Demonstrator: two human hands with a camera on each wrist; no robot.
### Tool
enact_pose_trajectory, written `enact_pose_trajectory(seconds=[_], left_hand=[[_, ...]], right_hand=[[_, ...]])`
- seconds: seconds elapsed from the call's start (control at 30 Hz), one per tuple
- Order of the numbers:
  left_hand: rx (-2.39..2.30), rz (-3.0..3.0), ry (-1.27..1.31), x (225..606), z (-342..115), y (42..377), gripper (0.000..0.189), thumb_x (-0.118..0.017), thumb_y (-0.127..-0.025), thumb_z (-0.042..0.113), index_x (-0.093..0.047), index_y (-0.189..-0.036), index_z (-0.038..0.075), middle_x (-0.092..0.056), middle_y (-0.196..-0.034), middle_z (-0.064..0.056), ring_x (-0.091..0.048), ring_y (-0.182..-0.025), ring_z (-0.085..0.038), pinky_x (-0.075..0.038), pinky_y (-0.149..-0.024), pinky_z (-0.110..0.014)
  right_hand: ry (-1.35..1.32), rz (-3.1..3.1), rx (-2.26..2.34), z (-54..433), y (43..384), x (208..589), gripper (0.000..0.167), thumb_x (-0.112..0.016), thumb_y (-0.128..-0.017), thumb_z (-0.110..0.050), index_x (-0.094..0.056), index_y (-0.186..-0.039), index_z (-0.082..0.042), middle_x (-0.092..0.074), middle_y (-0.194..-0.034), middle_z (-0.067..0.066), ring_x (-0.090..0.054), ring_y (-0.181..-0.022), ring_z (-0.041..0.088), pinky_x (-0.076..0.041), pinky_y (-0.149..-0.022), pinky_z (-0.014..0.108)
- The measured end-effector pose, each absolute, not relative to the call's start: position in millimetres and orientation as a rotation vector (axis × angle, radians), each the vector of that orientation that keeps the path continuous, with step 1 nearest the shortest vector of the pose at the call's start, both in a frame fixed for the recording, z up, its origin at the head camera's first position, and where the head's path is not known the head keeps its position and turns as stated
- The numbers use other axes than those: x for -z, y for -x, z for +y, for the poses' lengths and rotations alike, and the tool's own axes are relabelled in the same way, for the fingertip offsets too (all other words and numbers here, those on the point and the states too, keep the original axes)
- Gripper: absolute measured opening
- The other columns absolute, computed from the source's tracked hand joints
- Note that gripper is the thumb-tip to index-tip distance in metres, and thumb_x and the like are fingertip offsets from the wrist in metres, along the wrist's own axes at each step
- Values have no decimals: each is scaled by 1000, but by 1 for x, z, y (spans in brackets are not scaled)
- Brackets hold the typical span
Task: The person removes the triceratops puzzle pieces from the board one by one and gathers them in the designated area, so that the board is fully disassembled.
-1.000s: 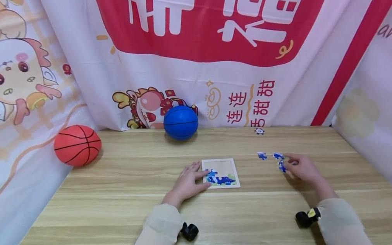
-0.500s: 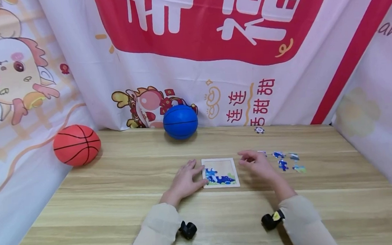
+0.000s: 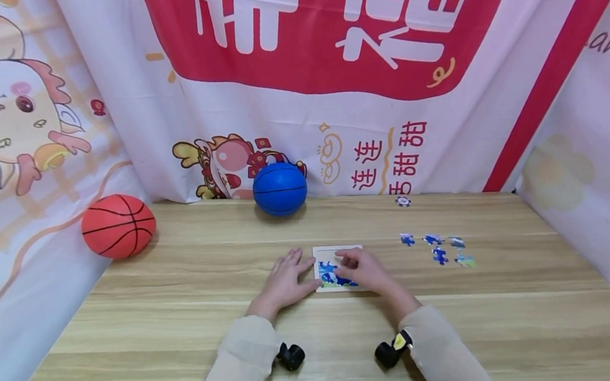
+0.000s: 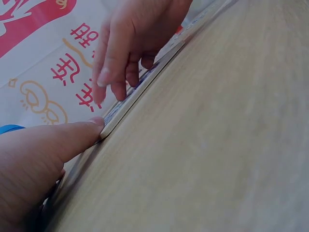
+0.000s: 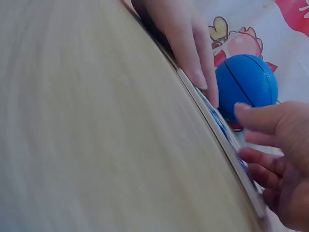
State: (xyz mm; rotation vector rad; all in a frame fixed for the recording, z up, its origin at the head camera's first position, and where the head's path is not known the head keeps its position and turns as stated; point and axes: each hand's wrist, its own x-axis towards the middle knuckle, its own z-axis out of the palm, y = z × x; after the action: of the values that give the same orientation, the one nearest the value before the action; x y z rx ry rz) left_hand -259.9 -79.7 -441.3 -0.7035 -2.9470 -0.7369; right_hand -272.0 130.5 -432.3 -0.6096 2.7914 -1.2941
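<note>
A small white-rimmed puzzle board (image 3: 323,249) lies on the wooden table, with joined blue dinosaur-like puzzle pieces (image 3: 328,278) along its lower part. My left hand (image 3: 284,282) rests flat beside it, thumb and index fingertip at its left edge. In the left wrist view that thumb (image 4: 79,137) touches the board's corner. My right hand (image 3: 363,268) is over the board's right half and hides part of the picture. In the right wrist view its thumb and loosely bent fingers (image 5: 263,159) stand apart, with no piece showing between them.
Several loose puzzle pieces (image 3: 439,256) lie to the right of the board. A small round chip-like picture (image 3: 403,202) is at the back edge. A blue ball (image 3: 280,189) stands behind the board, a red ball (image 3: 119,226) at the back left. Printed cloth surrounds the table.
My right hand has moved left from the loose pieces to over the board, uncovering two pieces at the right. The left hand stays at the board's left edge.
</note>
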Motion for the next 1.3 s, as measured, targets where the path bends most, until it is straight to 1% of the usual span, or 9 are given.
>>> enact_pose_trajectory(seconds=[0.1, 0.17, 0.3, 0.47, 0.7, 0.8, 0.97, 1.17, 1.3], left_hand=[[738, -2944, 706, 442, -80, 260, 60, -51, -80, 50, -44, -128, 15, -21, -138, -15, -12, -127, -27, -8, -101, -42], [736, -2946, 706, 442, -80, 260, 60, -50, -80, 51, -43, -128, 16, -21, -138, -15, -12, -127, -27, -7, -101, -42], [730, -2957, 699, 442, -80, 260, 60, -50, -80, 51, -43, -129, 16, -20, -139, -14, -11, -127, -26, -7, -101, -41], [734, -2953, 696, 442, -80, 260, 60, -51, -80, 51, -44, -128, 16, -20, -139, -15, -11, -127, -27, -8, -101, -42], [741, -2945, 695, 444, -80, 260, 60, -52, -79, 51, -45, -127, 16, -22, -138, -15, -13, -127, -27, -9, -101, -42], [746, -2935, 693, 444, -80, 260, 60, -53, -79, 50, -45, -127, 15, -22, -138, -16, -14, -127, -28, -9, -101, -43], [751, -2924, 701, 443, -80, 259, 58, -54, -79, 48, -45, -127, 17, -23, -137, -17, -15, -126, -29, -9, -100, -43], [752, -2928, 713, 442, -79, 259, 55, -53, -79, 48, -46, -126, 19, -22, -138, -17, -13, -126, -29, -8, -100, -44], [735, -2939, 708, 441, -78, 259, 56, -53, -79, 49, -46, -126, 20, -21, -138, -17, -13, -127, -29, -8, -100, -44]], right_hand=[[642, 2884, 1200, 126, 271, 437, 40, -69, -73, -20, -59, -109, -3, -53, -87, 4, -49, -79, 18, -42, -70, 32], [620, 2920, 1146, 125, 270, 438, 40, -70, -72, -22, -61, -108, -6, -51, -89, 2, -48, -81, 18, -41, -70, 33], [582, 2953, 1076, 122, 268, 437, 37, -69, -72, -25, -62, -106, -11, -50, -91, 1, -47, -83, 19, -36, -73, 36], [555, 2997, 1037, 118, 267, 436, 33, -68, -73, -24, -63, -104, -13, -51, -92, 0, -47, -84, 20, -31, -75, 39], [614, 2958, 1243, 112, 267, 442, 26, -69, -71, -8, -61, -95, -6, -52, -83, 2, -49, -77, 17, -41, -70, 33], [625, 2912, 1320, 111, 268, 442, 26, -68, -71, -4, -59, -95, -3, -52, -81, 4, -48, -75, 17, -42, -68, 32], [571, 2855, 1371, 110, 268, 441, 26, -67, -72, -3, -58, -97, -3, -51, -78, 4, -47, -72, 16, -42, -66, 30], [570, 2851, 1391, 111, 270, 441, 21, -67, -72, -2, -60, -91, -3, -49, -71, 2, -45, -66, 15, -40, -59, 27], [584, 2874, 1393, 111, 272, 442, 20, -68, -72, -3, -62, -91, -3, -50, -70, 0, -45, -65, 13, -40, -58, 26]])
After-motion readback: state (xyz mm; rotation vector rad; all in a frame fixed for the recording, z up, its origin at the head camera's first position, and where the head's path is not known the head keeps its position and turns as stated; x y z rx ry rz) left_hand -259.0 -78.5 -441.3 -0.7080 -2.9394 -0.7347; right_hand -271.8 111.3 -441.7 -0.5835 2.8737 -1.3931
